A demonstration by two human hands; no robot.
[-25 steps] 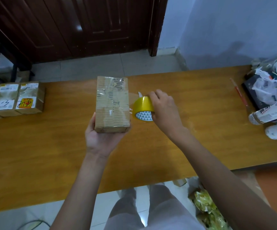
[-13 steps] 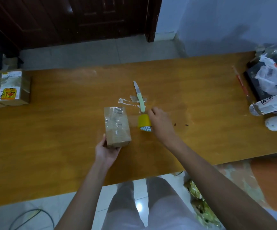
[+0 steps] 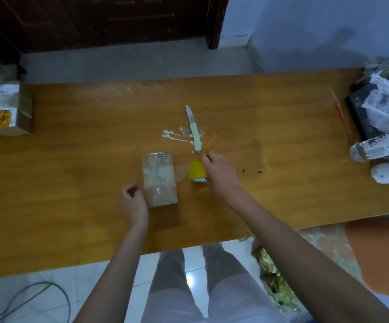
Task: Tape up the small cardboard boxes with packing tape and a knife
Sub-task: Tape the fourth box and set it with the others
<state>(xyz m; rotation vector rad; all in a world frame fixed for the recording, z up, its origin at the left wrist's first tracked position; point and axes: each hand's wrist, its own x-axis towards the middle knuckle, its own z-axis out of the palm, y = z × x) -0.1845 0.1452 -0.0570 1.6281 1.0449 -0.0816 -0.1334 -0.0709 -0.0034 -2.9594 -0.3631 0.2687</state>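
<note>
A small cardboard box (image 3: 159,178) wrapped in clear tape lies flat on the wooden table (image 3: 72,183). A short strip of tape (image 3: 181,172) runs from its right side to the yellow tape roll (image 3: 197,170) standing beside it. My left hand (image 3: 131,202) hovers at the box's lower left corner, fingers loosely curled, holding nothing. My right hand (image 3: 221,174) lies against the roll's right side, with fingers reaching up to just below the knife. The knife (image 3: 194,131) has a pale green handle and an open blade pointing away. It lies on tape scraps.
Taped boxes with labels (image 3: 2,110) stand at the table's far left edge. Bags, bottles and a dark case (image 3: 384,127) crowd the right end, with a red pen (image 3: 341,113) beside them. White residue (image 3: 172,135) marks the table near the knife. A cable lies on the floor.
The box has gone from being held up in my left hand to lying on the table, and the left hand has let go. The roll was lowered too, and my right fingers have shifted toward the knife.
</note>
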